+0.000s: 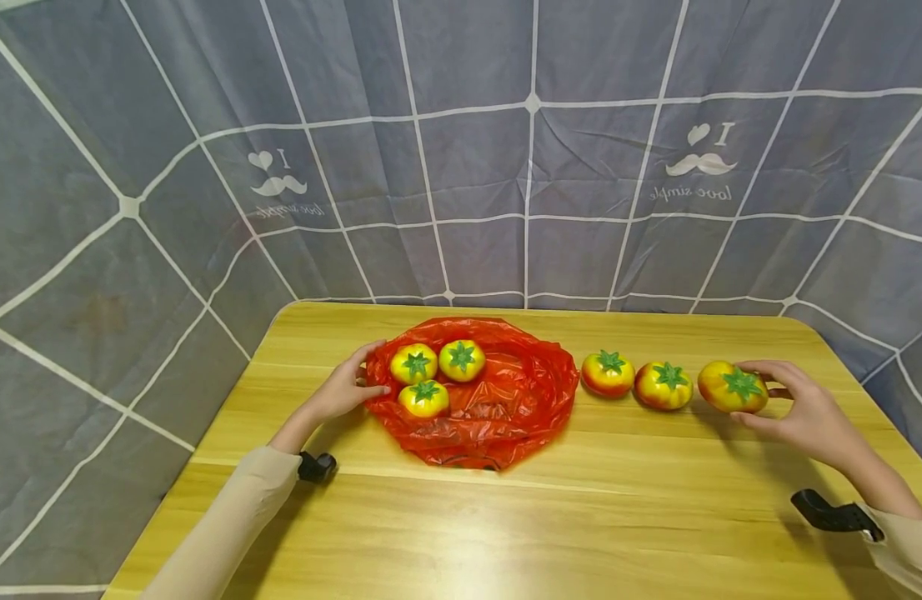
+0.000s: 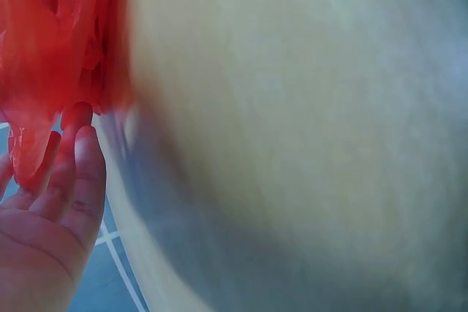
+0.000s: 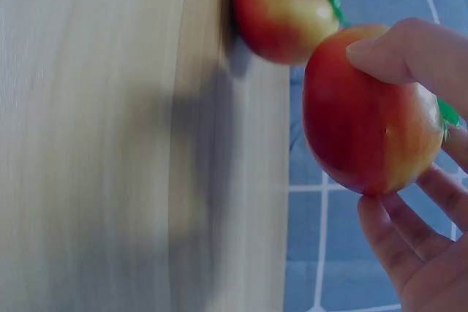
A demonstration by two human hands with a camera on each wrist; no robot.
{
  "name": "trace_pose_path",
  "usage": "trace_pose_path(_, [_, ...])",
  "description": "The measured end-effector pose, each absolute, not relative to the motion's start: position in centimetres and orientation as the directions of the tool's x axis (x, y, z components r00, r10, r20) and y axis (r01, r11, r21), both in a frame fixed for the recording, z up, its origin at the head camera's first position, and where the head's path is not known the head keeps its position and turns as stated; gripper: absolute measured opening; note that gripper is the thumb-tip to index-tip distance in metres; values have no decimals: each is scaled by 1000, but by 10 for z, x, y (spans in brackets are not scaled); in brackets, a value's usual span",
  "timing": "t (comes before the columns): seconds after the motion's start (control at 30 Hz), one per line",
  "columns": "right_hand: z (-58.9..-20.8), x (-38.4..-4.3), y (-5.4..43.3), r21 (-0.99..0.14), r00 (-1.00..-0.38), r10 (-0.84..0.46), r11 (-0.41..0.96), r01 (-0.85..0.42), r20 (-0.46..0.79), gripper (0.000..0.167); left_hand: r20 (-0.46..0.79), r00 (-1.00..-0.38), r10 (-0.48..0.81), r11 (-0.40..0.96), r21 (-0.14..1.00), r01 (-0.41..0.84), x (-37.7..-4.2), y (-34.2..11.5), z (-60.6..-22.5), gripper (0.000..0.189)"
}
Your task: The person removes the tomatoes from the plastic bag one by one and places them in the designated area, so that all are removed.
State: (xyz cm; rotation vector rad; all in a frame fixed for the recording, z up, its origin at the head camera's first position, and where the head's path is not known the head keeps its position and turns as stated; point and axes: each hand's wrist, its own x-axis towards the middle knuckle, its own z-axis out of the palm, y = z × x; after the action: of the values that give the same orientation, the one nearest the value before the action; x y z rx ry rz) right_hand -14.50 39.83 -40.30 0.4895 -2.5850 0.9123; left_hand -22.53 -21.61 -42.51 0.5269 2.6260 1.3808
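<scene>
Right grip [image 1: 804, 414] pinches the rightmost round yellow-red, green-topped fruit [image 1: 718, 388], probably light, stiff, slick: hold its sides. Left grip [image 1: 346, 387], spread, touches the thin red plastic bag [image 1: 517, 387].

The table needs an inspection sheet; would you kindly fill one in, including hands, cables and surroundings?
Surface: wood-grain table, bright glare near the front.
Job's things: red plastic bag with three fruits inside its rim; two more fruits to its right on the table.
Clutter: nothing seen.
Hands: left hand touches the bag's left edge; right hand holds a sixth fruit.
Cables: nothing seen.
Surroundings: grey fabric with white grid lines, behind and to the left.
</scene>
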Motion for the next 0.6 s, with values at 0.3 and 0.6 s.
trace_pose_path(0.3, [-415, -157, 409, -505, -888, -247, 749, -429, 388, 63, 46, -932, 360, 526, 815, 244, -223, -216, -427, 74])
trace_pose_path(0.6, [-422, -164, 412, -522, -896, -244, 744, -418, 371, 61, 54, -931, 361, 519, 818, 249, -224, -215, -424, 74])
